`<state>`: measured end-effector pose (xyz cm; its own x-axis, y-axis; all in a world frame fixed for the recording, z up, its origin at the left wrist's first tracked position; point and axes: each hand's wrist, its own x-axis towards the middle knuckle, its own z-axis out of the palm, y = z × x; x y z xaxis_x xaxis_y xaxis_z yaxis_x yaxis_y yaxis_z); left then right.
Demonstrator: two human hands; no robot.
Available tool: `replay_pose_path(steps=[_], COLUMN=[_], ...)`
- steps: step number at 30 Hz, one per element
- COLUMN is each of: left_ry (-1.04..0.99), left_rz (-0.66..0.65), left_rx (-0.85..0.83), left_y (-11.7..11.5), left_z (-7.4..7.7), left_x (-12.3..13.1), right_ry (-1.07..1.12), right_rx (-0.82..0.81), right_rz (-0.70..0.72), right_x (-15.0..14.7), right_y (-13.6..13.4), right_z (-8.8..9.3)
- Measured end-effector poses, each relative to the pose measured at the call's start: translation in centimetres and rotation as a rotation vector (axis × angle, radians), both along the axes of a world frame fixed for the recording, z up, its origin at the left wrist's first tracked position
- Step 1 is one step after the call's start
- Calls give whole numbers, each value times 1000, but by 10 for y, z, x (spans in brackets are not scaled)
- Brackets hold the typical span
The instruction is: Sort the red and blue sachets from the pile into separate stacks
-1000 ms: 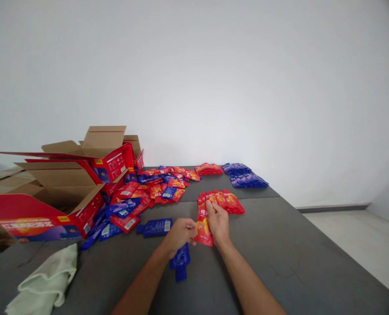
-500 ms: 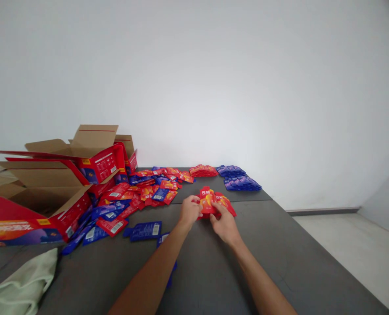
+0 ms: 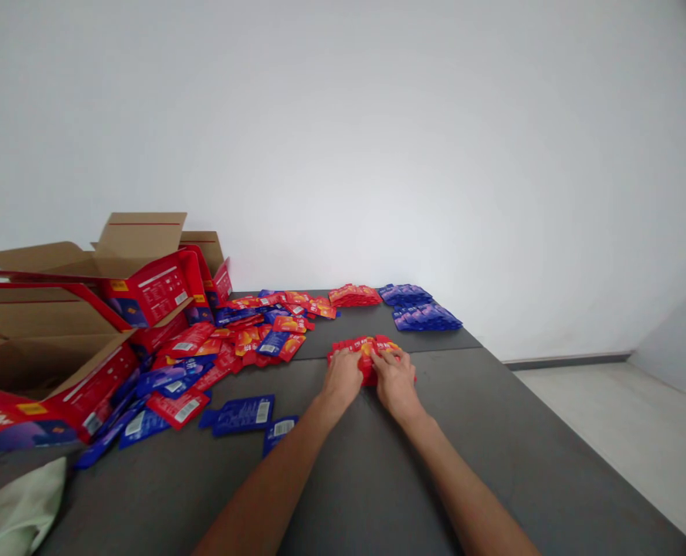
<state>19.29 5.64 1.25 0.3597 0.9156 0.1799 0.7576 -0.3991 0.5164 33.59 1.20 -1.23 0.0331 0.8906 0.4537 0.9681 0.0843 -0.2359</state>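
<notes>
Grey table [image 3: 366, 486]: left grip [image 3: 343, 377] and right grip [image 3: 396, 382] (curled, hold unclear) touch red pouches [image 3: 368, 371].

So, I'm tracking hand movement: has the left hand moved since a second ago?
Yes. Judged against the table seam, the left hand has moved forward, closer to that line.

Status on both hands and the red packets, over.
Left hand, right hand: both touching the nearer red packets. Packets overlapping on the table. Two loose blue packets left of them, one partly hidden by the left forearm.
</notes>
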Motion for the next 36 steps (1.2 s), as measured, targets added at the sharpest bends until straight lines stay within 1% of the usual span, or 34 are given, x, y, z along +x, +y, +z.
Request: replay_pose_path(steps=[5,8,10,12,15,17,19,23,29,36], left_ry=[48,52,51,58,85,98,106,122,122,84], left_rz=[-21,41,85,90,45,24,13,9,45,44], left_rx=[70,97,108,89,-3,-34,-39,-37,-57,-48], left_y=[-8,-17,-23,-29,-35,-37,-38,-37,-29,-24], left_z=[2,6,5,1,-11,-18,-25,-36,-44,-47], left_x=[-1,-3,-5,-8,-10,-10,-9,-4,0,-1], right_ry=[-3,19,35,41,53,67,78,99,87,72], right_rx=[-46,-57,-68,-96,-163,-211,-235,-229,-201,-182], right_rz=[-32,-27,-21,-25,-35,-42,-37,-23,-49,-64], right_x=[-4,-3,2,10,22,27,27,21,18,23], right_y=[-8,-11,-14,-16,-19,-20,-21,-20,-12,-4], right_z=[4,7,6,2,-6,-13,-17,-21,-26,-35])
